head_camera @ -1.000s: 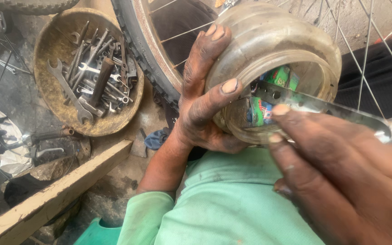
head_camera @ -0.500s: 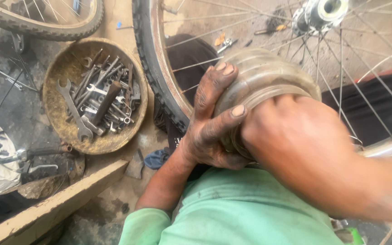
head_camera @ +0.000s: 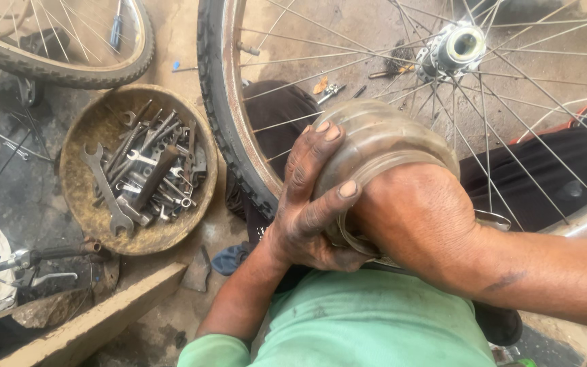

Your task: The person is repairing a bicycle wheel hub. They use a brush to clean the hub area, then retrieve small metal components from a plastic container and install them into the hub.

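While held: jar [head_camera: 382, 146] lay sideways, mouth toward the person.
Left hand [head_camera: 310, 204]: fingers wrapped around it.
Right hand [head_camera: 419, 217]: apparently inside; grip unseen.

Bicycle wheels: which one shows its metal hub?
The large spoked wheel directly behind the clear plastic jar; its hub shows. The upper-left wheel is cropped.

We count two hands [head_camera: 307, 211] on one clear ridged jar [head_camera: 382, 143], two spoked wheels, the nearer [head_camera: 225, 136] just beyond our grip and the other [head_camera: 62, 68] far left, and one round pan [head_camera: 76, 197] heaped with wrenches.
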